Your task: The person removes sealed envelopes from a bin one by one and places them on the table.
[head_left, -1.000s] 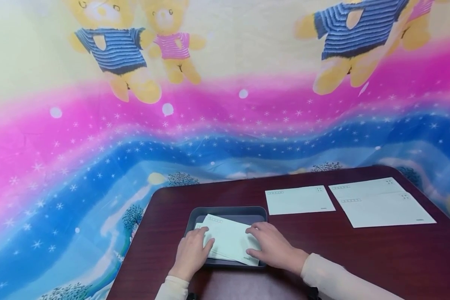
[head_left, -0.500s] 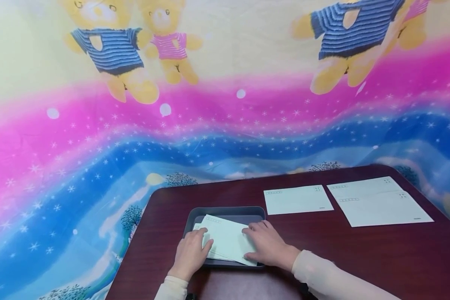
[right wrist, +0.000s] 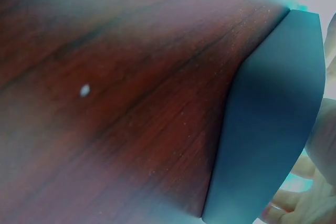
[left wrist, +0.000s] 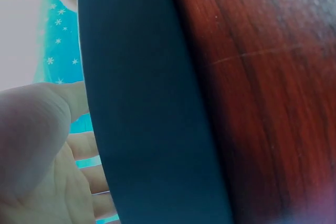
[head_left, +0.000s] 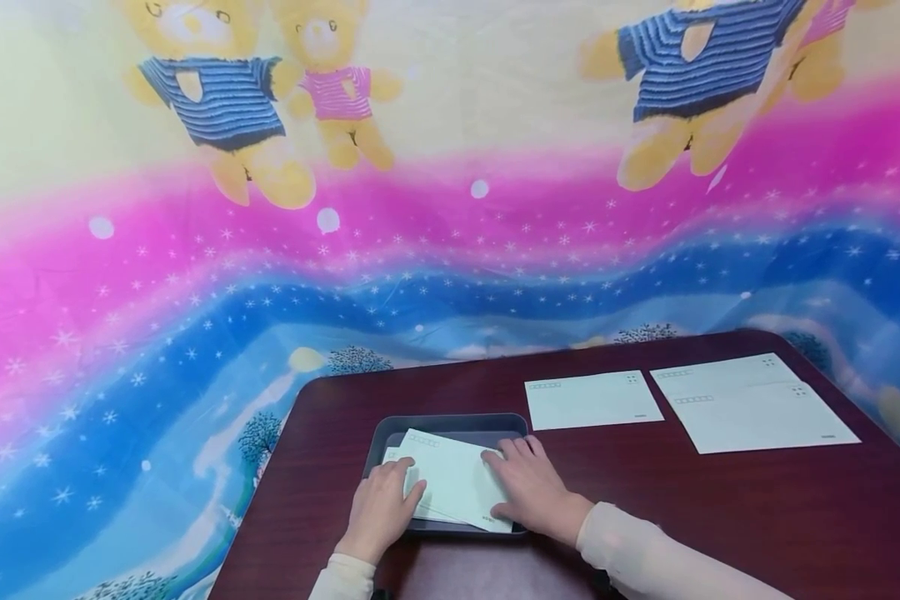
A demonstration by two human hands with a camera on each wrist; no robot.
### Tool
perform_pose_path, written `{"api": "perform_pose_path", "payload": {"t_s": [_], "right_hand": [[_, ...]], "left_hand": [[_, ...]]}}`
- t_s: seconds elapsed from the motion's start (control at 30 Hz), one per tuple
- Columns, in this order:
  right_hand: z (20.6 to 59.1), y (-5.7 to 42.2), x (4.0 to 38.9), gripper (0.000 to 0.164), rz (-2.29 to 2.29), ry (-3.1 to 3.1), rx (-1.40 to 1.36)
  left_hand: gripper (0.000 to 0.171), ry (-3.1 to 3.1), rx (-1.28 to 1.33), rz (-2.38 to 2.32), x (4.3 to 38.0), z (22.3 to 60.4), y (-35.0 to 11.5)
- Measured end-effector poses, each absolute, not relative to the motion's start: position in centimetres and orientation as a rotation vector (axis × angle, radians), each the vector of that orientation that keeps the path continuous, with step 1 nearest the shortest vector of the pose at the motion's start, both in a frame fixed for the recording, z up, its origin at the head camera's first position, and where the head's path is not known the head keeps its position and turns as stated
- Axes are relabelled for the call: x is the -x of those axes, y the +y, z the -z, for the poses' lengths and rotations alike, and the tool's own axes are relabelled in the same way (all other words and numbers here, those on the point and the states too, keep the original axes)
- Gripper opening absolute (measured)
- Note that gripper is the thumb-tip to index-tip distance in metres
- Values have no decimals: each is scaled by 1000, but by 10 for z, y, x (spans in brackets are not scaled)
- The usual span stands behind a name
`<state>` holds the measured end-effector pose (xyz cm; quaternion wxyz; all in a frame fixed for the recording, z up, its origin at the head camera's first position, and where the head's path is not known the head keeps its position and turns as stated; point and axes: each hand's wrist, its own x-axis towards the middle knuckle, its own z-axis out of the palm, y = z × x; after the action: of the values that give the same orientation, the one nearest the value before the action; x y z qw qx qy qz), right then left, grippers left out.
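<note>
1. Stacked envelopes [head_left: 450,483] lie askew inside a dark tray [head_left: 450,420], between two hands with released grips
2. Left hand [head_left: 379,505] rests at the stack's left end, thumb and index finger apart
3. Right hand [head_left: 537,493] touches the right end, thumb and index finger likewise spread
4. Both wrist views show the tray's outer wall partly hiding the fingers
5. Beyond the tray's far right corner, a single envelope [head_left: 594,402] lies on the reddish-brown table [head_left: 645,487]; farther right, two more envelopes [head_left: 768,421] overlap
6. Behind hangs a backdrop [head_left: 450,267] printed with teddy bears and snowflakes
</note>
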<state>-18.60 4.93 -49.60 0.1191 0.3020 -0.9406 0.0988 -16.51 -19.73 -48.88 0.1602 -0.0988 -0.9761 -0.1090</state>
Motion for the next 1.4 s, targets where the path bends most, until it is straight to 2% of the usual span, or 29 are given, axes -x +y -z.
{"api": "perform_pose_path", "payload": {"t_s": [0.33, 0.6, 0.73, 1.4], "right_hand": [[495, 43, 191, 72, -598, -2727, -783], [497, 44, 196, 44, -844, -2708, -724], [495, 45, 199, 35, -941, -2701, -707], [467, 55, 202, 31, -1105, -2678, -597]], "left_hand": [[37, -2770, 261, 336, 163, 489, -199], [36, -2771, 245, 351, 161, 494, -200], [37, -2765, 233, 342, 161, 495, -200], [39, -2730, 256, 367, 163, 479, -203]]}}
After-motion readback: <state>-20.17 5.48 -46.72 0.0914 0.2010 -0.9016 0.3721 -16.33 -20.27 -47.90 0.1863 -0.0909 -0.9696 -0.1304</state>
